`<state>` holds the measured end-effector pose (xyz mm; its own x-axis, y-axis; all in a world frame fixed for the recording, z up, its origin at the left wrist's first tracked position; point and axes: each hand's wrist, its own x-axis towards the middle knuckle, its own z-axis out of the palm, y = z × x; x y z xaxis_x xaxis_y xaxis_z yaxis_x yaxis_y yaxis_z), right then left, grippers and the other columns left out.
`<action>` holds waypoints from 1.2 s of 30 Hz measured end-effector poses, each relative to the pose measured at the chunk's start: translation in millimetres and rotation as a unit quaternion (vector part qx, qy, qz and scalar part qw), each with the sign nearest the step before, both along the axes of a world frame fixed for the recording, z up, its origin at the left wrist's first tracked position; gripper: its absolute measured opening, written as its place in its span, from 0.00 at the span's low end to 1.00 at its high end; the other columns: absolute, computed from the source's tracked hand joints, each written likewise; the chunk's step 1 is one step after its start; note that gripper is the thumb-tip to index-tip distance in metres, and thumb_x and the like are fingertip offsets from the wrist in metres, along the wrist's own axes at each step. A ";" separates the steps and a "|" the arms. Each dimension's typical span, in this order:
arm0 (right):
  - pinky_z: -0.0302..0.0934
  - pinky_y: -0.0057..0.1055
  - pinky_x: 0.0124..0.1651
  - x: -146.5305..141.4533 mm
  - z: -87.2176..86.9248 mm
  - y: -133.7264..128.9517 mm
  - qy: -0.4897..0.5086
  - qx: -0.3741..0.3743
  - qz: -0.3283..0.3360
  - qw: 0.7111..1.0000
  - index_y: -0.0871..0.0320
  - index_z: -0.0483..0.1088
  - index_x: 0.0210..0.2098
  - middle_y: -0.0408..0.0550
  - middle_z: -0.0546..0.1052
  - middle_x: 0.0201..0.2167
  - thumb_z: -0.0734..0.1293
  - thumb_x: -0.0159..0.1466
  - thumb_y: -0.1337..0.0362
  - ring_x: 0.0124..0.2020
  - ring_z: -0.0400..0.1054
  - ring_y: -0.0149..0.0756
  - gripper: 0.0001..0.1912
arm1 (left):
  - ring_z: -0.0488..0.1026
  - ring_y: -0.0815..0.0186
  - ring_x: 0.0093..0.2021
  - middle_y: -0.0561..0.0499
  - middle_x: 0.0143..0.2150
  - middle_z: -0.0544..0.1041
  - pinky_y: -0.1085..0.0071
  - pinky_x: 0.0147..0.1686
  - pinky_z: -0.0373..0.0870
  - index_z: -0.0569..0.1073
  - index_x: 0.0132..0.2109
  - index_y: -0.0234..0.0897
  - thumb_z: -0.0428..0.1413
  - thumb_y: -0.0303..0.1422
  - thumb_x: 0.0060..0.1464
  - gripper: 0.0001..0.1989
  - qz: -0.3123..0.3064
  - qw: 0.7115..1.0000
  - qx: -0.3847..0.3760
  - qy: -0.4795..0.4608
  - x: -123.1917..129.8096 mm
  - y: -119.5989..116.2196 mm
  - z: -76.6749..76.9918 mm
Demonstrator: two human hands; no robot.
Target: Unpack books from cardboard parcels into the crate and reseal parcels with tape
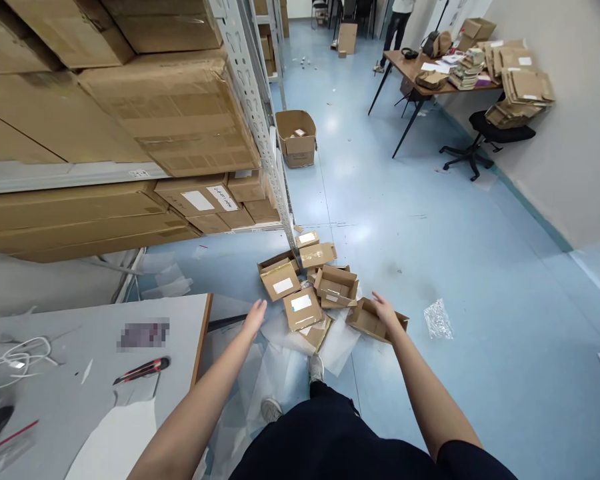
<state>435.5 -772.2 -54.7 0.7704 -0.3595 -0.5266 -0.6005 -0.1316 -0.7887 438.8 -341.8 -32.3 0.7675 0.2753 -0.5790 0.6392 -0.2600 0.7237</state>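
Note:
My left hand (255,316) reaches forward past the table's edge, fingers stretched out and nothing in it. It is nearest to a cardboard box with a white label (281,280). Over an open cardboard box (364,319) is my right hand (385,311), its fingers extended; whether it touches the box I cannot tell. Between the hands, small cardboard boxes lie heaped on the floor: a closed one with a pale label (303,309), an open one (337,285) and a flatter one (318,255). Translucent plastic sheets (341,350) spread beneath and around the heap.
A grey table (190,327) on the left bears a box cutter (143,371) and white cables (23,357). Behind it stands a metal rack (275,147) of large cartons. A big open carton (300,152), a cluttered desk (405,63) and an office chair (480,133) stand farther off.

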 end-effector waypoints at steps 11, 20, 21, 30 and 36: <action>0.63 0.53 0.54 -110.4 -8.3 26.2 0.015 0.045 -0.022 0.999 0.57 0.79 0.40 0.57 0.81 0.42 0.71 0.44 0.52 0.52 0.71 0.58 0.25 | 0.72 0.53 0.58 0.34 0.58 0.72 0.57 0.53 0.69 0.68 0.58 0.38 0.57 0.50 0.56 0.28 0.088 0.988 -0.070 0.107 -124.7 32.0 14.1; 0.60 0.50 0.58 -75.6 43.9 136.9 -0.100 0.132 0.123 0.979 0.53 0.79 0.43 0.52 0.81 0.43 0.73 0.47 0.47 0.52 0.71 0.54 0.27 | 0.73 0.53 0.57 0.36 0.57 0.74 0.57 0.56 0.70 0.68 0.59 0.39 0.58 0.46 0.57 0.27 0.200 0.964 -0.174 -0.033 -204.6 86.2 58.4; 0.60 0.49 0.58 -73.2 52.8 155.6 -0.112 0.141 0.140 0.974 0.53 0.79 0.43 0.52 0.81 0.44 0.73 0.47 0.46 0.52 0.71 0.53 0.28 | 0.73 0.54 0.57 0.36 0.57 0.74 0.57 0.56 0.70 0.68 0.59 0.39 0.58 0.45 0.57 0.26 0.216 0.958 -0.183 -0.044 -216.7 95.5 61.7; 0.60 0.48 0.58 -99.8 121.7 331.1 -0.112 0.203 0.283 0.931 0.52 0.77 0.48 0.55 0.77 0.52 0.74 0.46 0.42 0.57 0.68 0.52 0.34 | 0.72 0.54 0.58 0.39 0.57 0.74 0.58 0.55 0.71 0.68 0.58 0.40 0.55 0.45 0.58 0.24 0.350 0.906 -0.202 -0.126 -348.6 186.5 87.1; 0.60 0.49 0.59 -151.5 139.5 448.1 -0.123 0.215 0.398 0.883 0.52 0.76 0.49 0.56 0.77 0.52 0.73 0.46 0.38 0.57 0.68 0.52 0.36 | 0.74 0.52 0.55 0.38 0.56 0.75 0.57 0.52 0.73 0.71 0.56 0.38 0.58 0.48 0.53 0.28 0.427 0.868 -0.174 -0.183 -439.1 236.1 105.1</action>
<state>284.0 -324.1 84.8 0.7984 0.5410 -0.2644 -0.2568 -0.0912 -0.9621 -0.4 -105.7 72.8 0.5201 0.6910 -0.5020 0.2029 0.4709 0.8585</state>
